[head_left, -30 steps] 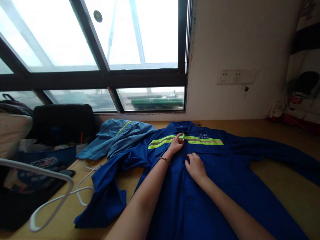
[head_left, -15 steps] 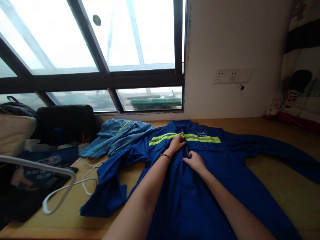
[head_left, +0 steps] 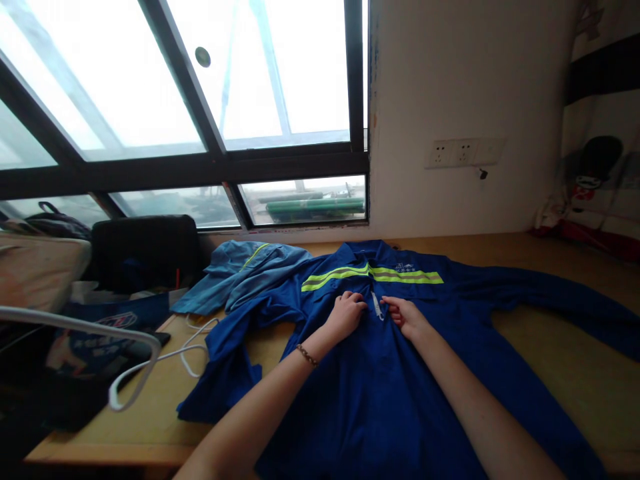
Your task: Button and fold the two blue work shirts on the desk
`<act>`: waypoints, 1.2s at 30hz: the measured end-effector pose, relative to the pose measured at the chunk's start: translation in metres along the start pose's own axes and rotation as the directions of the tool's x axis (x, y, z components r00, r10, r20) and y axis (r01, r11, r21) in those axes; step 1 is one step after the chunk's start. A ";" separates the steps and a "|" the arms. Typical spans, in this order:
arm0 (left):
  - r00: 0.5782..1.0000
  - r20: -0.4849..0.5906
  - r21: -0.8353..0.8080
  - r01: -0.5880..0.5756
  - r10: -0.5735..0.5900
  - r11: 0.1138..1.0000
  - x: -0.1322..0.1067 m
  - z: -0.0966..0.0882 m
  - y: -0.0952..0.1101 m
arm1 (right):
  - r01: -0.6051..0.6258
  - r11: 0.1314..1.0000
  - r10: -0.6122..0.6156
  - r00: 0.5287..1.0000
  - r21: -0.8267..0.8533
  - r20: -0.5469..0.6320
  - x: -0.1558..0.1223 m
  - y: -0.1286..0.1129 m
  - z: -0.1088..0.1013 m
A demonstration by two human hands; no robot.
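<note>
Blue jacket [head_left: 373, 387] beneath left grip [head_left: 346, 315], right grip [head_left: 407, 318].

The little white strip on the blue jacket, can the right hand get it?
Probably yes. The right hand has its fingertips right beside the white strip, and nothing seems to block them. I can't tell if they already touch it.

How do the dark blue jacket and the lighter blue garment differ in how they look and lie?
The dark blue jacket is spread out with its sleeves extended; the lighter blue garment lies bunched. The jacket covers more area than the garment. Both show yellow-green trim.
</note>
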State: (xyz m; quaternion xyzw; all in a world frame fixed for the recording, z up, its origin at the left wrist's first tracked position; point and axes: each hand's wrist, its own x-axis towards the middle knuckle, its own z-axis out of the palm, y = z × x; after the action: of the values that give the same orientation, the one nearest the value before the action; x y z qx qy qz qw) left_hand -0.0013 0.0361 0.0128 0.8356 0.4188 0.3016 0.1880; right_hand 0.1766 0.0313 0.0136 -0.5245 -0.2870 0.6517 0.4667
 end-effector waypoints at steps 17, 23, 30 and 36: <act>0.888 0.212 -0.408 0.460 -0.408 0.789 0.001 0.024 0.008 | 0.355 0.916 -0.366 0.930 -0.186 -0.031 0.009 0.027 0.007; 0.917 0.007 -0.619 0.317 -0.399 0.718 -0.014 0.048 0.010 | 0.280 0.955 -0.276 0.960 -0.098 0.056 0.013 0.014 -0.001; 0.967 0.159 -0.747 0.250 -0.199 0.616 0.001 0.032 0.000 | 0.229 0.967 -0.222 0.972 -0.110 0.078 0.000 0.022 0.002; 0.958 0.174 -0.831 0.266 -0.227 0.488 -0.002 0.026 0.001 | 0.420 0.869 -0.411 0.907 -0.261 0.089 0.003 0.033 0.004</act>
State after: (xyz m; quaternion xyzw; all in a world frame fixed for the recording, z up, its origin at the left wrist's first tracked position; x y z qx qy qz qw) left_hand 0.0154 0.0327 -0.0063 0.5754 0.3303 0.4197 0.6194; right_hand 0.1623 0.0211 -0.0148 -0.5001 -0.4874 0.4979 0.5143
